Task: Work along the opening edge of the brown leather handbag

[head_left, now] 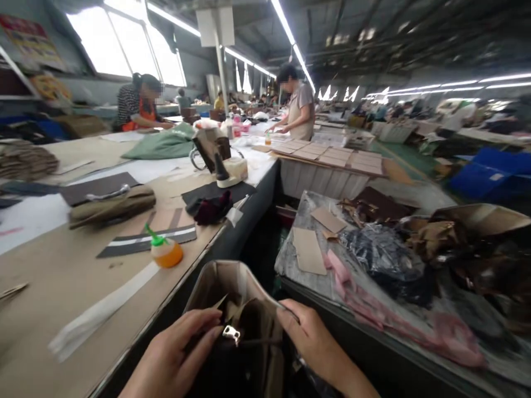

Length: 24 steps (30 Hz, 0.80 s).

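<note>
I hold an open brown bag [232, 293] with a pale lining low in the middle of the view. My left hand [174, 354] pinches its near edge beside a small metal clasp [231, 333]. On the other side my right hand [315, 342] grips the rim with its fingers curled over it. The bag sits in the gap between two tables.
A long worktable [62, 276] on my left carries an orange glue bottle [166, 251], dark strips, a folded brown bag [112, 207] and fabric pieces. To my right stands a table [298, 271] piled with leather scraps and cardboard pieces. Two people work at the far tables.
</note>
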Tool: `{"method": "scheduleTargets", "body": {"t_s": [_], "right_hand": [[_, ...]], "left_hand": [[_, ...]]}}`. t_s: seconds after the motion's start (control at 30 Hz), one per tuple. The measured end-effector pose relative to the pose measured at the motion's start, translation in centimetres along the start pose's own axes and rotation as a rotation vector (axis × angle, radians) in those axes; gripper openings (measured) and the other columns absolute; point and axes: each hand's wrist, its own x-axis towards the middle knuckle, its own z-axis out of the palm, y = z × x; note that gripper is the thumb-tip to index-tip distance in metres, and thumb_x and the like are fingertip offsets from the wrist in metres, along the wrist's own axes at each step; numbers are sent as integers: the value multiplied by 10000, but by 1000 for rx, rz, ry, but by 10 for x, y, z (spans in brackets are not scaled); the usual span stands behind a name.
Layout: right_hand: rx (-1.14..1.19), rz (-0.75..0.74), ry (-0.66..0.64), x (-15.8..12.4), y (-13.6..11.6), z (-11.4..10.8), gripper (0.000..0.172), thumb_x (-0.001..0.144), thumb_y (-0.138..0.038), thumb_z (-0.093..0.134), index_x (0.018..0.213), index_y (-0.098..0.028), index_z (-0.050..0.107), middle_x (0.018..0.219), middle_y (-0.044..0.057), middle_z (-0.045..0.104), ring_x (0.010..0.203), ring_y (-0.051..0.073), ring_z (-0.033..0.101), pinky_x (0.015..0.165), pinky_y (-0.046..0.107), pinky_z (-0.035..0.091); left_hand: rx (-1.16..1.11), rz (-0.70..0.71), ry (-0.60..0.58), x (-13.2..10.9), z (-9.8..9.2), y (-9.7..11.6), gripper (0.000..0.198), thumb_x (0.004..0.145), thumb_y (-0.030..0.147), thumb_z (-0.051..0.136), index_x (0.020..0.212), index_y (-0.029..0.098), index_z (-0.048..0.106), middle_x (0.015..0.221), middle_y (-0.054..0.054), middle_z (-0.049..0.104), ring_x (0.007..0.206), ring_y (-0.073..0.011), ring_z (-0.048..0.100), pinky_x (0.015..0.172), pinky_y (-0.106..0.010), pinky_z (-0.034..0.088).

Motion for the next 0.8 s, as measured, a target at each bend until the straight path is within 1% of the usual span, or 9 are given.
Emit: {"method": "scheduleTargets", "body": {"t_s": [0.07, 0.13, 0.3, 0.37, 0.47, 0.57, 0.67, 0.73, 0.8], "right_hand": [[0, 10, -27, -2, 2, -8, 324, 889, -409, 340, 824, -162, 541, 778, 20, 554, 755, 167, 500, 676, 250, 388], [-10, 18, -56, -5, 1, -12, 326, 889, -408, 345, 807, -153, 532, 771, 21, 547, 749, 163, 495, 668, 245, 383], [15, 2, -92, -1, -3, -9, 311, 889, -394, 351, 851, -152, 541, 792, 26, 548, 776, 169, 505, 696, 246, 393], [5, -2, -97, 2, -3, -8, 310, 888, -389, 354, 854, -151, 550, 779, 30, 548, 761, 169, 505, 681, 247, 395], [-26, -9, -114, 6, -2, -8, 305, 889, -379, 356, 885, -152, 559, 780, 35, 557, 743, 167, 506, 672, 250, 396], [-56, -7, -134, 8, 0, -11, 315, 891, -381, 347, 865, -148, 557, 782, 42, 558, 746, 169, 505, 688, 260, 399], [-79, -13, -164, 13, 3, -16, 321, 887, -380, 350, 823, -143, 556, 773, 44, 549, 755, 171, 497, 736, 275, 398], [-77, -13, -205, 17, 4, -20, 310, 880, -377, 364, 829, -141, 560, 781, 44, 547, 776, 175, 498, 757, 280, 398], [-68, -9, -258, 21, 4, -23, 296, 871, -372, 378, 863, -143, 566, 812, 47, 553, 806, 182, 506, 762, 279, 401]], "left_hand": [[-36, -18, -11, 2, 0, 8, 268, 853, 424, 405, 966, 259, 583, 932, 4, 622, 834, -181, 589, 725, -205, 488], [19, -15, -55, 13, 1, 16, 255, 842, 386, 420, 986, 233, 565, 910, -18, 611, 777, -183, 590, 673, -228, 488], [426, -63, -313, 42, 8, 31, 215, 789, 378, 567, 825, 167, 567, 736, -50, 606, 663, -244, 594, 585, -309, 472], [541, -62, -387, 50, 16, 32, 220, 769, 366, 607, 835, 160, 570, 701, -59, 614, 666, -279, 602, 562, -326, 471], [617, -2, -452, 59, 26, 25, 72, 797, 182, 533, 835, 157, 589, 716, -71, 615, 663, -269, 600, 580, -331, 470], [561, 123, -431, 65, 24, 12, 209, 764, 31, 440, 730, 165, 596, 762, -66, 576, 707, -224, 559, 653, -325, 451], [408, 272, -419, 70, 11, -1, 210, 783, 48, 466, 653, 164, 584, 946, -64, 536, 886, -232, 488, 788, -356, 400], [225, 348, -502, 74, 1, -6, 213, 820, 63, 450, 719, 174, 601, 1012, -47, 528, 936, -216, 469, 839, -339, 375], [13, 355, -596, 79, -7, -6, 234, 854, 72, 411, 859, 194, 610, 981, -34, 548, 900, -176, 494, 818, -279, 392]]}}
